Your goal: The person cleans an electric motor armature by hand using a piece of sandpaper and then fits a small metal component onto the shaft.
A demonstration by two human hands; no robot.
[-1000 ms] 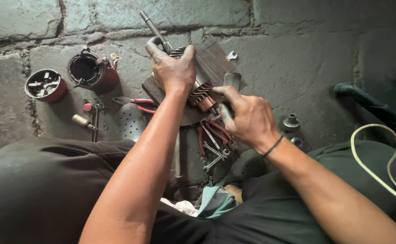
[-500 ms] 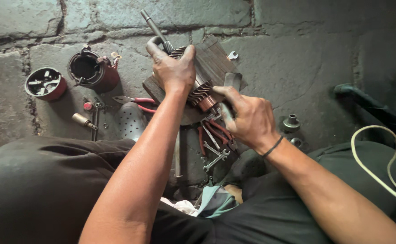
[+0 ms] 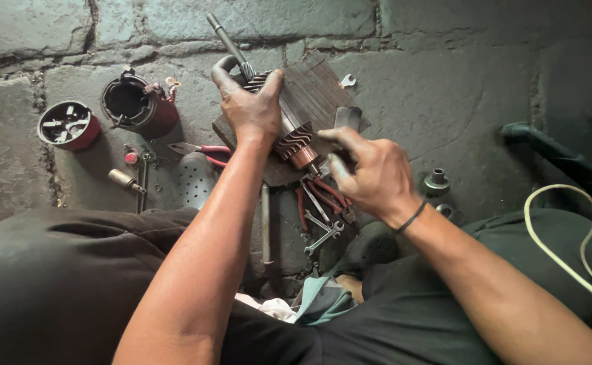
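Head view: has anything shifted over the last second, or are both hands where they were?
Almost nothing changed. The left hand still grips the motor armature on the wooden block; the right hand still holds a flat tool by its copper end. The red housing, the pliers and the spanners lie unmoved.

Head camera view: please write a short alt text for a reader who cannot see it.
A person's left hand grips a grey motor armature with copper windings on a wooden board, while the right hand holds a flat dark tool beside its copper end. Red-handled pliers, small spanners and a dark red round motor housing lie around on the stone floor.
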